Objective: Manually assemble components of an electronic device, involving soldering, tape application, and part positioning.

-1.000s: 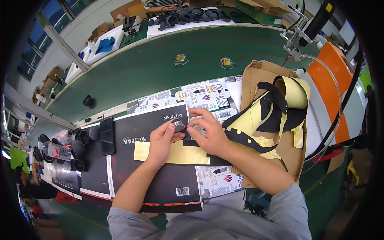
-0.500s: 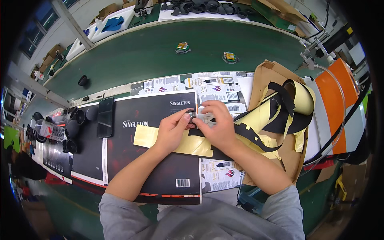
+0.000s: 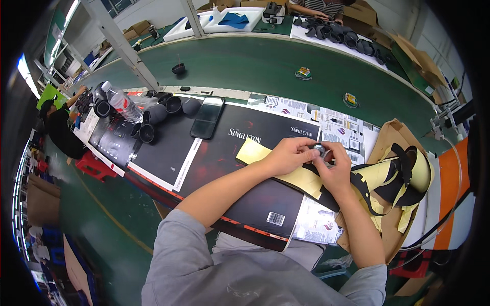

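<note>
Above the right part of the black printed board, my two hands meet over a small round dark part with a silvery rim. My left hand pinches it between thumb and fingers. Fingers curled, my right hand closes on it from the other side, and its fingers partly hide it. Beneath both hands lies a strip with yellow backing paper and a black layer. To the right, a roll of the same yellow and black strip material sits in a cardboard box.
A dark phone, several black cup-shaped pieces and a clear plastic bottle stand left. Two small yellow-and-green parts and a black cup lie on the green belt. Other people work beyond and far left.
The view has swung left, so the bench and my hands appear farther right. Both hands stay together on the small round part, and my right fingers have curled in closer around it.
</note>
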{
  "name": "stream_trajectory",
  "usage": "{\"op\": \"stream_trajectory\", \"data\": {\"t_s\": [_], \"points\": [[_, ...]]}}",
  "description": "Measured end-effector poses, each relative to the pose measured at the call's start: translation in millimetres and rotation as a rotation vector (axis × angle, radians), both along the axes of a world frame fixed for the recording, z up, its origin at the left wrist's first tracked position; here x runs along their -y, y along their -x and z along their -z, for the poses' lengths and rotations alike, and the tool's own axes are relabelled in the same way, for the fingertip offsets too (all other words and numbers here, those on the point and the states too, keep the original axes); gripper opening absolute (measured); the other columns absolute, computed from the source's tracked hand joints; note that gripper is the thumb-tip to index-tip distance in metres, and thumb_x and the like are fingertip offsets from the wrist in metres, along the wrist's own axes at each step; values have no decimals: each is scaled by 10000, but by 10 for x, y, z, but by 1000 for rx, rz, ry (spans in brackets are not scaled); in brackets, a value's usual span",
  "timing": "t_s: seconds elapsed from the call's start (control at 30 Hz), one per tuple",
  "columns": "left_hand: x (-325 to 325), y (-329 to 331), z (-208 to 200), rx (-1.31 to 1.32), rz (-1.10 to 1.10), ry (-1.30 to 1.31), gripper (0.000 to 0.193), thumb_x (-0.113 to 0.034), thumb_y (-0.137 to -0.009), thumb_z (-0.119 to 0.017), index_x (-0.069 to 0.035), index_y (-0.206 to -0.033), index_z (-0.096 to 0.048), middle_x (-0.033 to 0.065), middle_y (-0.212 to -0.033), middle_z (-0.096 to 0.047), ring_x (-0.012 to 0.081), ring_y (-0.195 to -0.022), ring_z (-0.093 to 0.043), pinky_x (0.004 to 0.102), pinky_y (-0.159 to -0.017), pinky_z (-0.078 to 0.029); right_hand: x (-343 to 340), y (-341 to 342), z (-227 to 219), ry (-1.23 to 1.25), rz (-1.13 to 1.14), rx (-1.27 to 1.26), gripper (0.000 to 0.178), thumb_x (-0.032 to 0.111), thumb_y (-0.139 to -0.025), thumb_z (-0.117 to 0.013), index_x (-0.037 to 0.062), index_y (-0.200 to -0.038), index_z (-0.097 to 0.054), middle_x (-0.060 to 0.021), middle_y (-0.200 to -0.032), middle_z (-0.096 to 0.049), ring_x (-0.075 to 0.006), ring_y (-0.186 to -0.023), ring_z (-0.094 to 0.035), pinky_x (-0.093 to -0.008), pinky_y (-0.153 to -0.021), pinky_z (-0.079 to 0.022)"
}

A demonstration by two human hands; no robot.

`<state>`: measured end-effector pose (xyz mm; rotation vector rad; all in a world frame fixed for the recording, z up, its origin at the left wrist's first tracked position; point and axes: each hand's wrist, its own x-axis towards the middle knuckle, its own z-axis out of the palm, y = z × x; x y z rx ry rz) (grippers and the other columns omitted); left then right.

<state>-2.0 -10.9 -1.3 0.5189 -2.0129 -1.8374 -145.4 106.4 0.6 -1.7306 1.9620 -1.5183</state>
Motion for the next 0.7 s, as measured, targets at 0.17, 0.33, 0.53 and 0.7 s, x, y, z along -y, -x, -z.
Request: {"op": "stream_trajectory", "data": {"t_s": [0.17, 0.33, 0.53, 0.7], "points": [[150, -110, -139, 79, 81, 271, 251, -162, -914, -642, 17, -1087, -675, 90, -850, -693, 164, -785, -661, 301, -716, -522, 12, 23, 27, -119, 84, -75, 294, 226, -773, -764, 21, -961, -669, -91, -760, -567, -213, -647, -542, -328, -584, -441], [230, -267, -275, 288, -18, 816, 235, -221, -875, -636, -18, -967, -708, 154, -881, -699, 322, -790, -669, 403, -735, -527, 21, 4, 114, -149, 187, -386, 339, 335, -755, -775, 27, -875, -698, -91, -778, -579, -277, -753, -580, -384, -663, -467], [274, -887, -328, 278, -193, 993, 240, -222, -857, -638, -38, -1000, -697, 148, -976, -685, 332, -929, -642, 412, -834, -505, 3, -29, 45, -146, 87, -306, 280, 251, -781, -720, 40, -965, -725, -91, -791, -571, -271, -773, -576, -377, -678, -467], [994, -2314, -714, 460, -789, 1187, 202, -146, -837, -643, -38, -1003, -685, 139, -999, -680, 320, -958, -633, 402, -863, -491, -32, 12, 59, -103, 28, -283, 276, 114, -727, -627, 31, -973, -720, -112, -825, -578, -294, -797, -575, -408, -702, -466]]}}
